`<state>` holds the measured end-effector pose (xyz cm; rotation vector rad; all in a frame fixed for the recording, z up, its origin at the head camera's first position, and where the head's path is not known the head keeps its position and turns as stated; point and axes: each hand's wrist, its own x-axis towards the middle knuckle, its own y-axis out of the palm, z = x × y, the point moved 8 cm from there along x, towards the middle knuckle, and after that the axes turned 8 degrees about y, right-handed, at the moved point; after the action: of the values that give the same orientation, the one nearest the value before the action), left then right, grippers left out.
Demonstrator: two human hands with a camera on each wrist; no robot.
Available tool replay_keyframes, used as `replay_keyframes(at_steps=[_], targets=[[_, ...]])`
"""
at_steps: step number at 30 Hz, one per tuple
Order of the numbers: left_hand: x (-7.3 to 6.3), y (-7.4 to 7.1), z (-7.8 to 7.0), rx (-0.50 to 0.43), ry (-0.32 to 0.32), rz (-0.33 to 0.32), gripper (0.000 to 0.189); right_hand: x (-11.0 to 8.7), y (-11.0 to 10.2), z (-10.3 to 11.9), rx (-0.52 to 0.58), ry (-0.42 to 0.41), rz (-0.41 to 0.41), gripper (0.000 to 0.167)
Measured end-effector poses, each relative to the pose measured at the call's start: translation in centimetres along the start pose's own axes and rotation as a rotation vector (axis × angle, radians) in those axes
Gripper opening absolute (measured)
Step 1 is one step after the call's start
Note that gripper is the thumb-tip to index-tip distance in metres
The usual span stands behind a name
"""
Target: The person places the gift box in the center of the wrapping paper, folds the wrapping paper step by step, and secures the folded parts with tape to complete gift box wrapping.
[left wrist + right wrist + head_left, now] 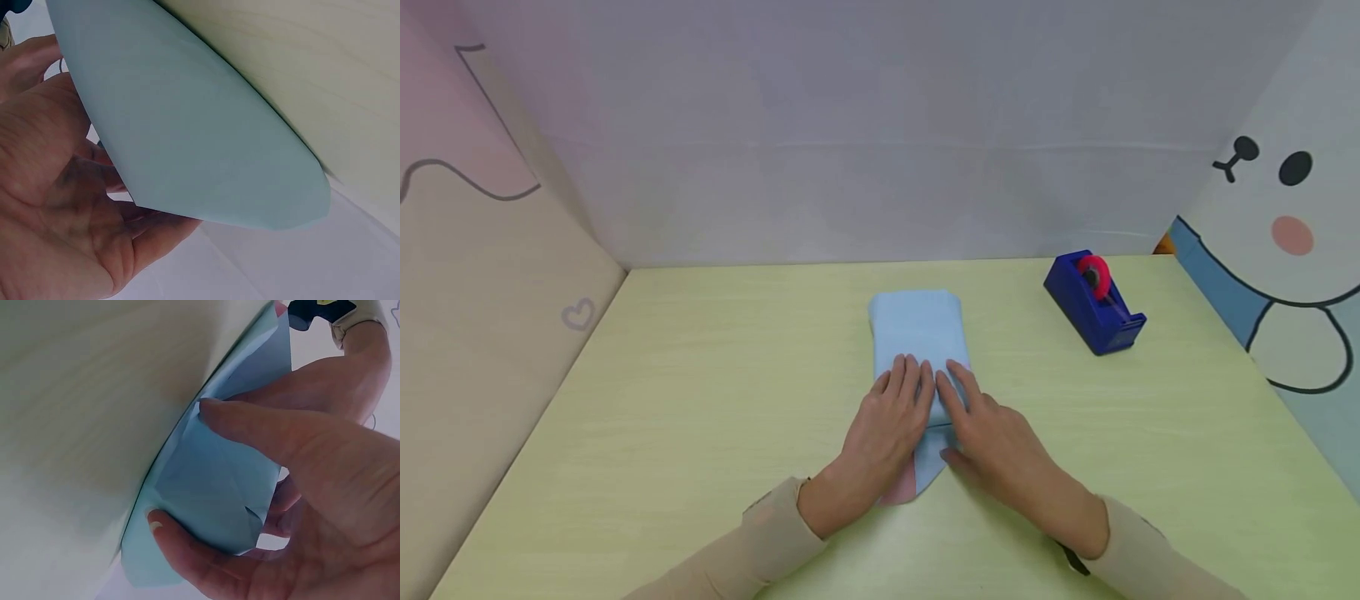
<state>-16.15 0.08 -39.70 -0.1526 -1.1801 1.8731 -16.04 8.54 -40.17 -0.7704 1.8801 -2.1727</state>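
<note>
Folded blue paper [917, 327] on a tabletop [722, 383]

The paper, partly pink at its near end, is overlaid by the left hand [884, 423] and touched by the right hand [1002, 442], fingers of both extended. A tape dispenser [1084, 312] is placed farther right.

Folded light-blue paper [917, 329], partly pink, lies on the table [737, 375].

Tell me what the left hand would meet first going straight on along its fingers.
The left hand would likely first slide over the far part of the folded, light-blue, rectangular paper it touches, then the pale yellow-green tabletop beyond, though depth is hard to judge.
</note>
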Motion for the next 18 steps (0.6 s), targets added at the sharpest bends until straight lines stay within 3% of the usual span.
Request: replay_keyframes(at_steps=[2, 9, 14, 18], targets=[[0.0, 0.0, 0.0, -0.008, 0.0, 0.001, 0.04, 0.0, 0.0, 0.0, 0.006, 0.006, 0.009, 0.094], [-0.1, -0.3, 0.3, -0.098, -0.008, -0.016, 0.044, 0.3, -0.5, -0.3, 0.035, 0.033, -0.066, 0.07], [-0.6, -0.8, 0.9, -0.225, -0.033, -0.104, 0.043, 0.3, -0.6, -0.4, 0.05, 0.035, -0.076, 0.067], [-1.0, -1.4, 1.5, -0.258, -0.042, -0.146, 0.043, 0.4, -0.6, -0.5, 0.064, 0.033, -0.073, 0.067]])
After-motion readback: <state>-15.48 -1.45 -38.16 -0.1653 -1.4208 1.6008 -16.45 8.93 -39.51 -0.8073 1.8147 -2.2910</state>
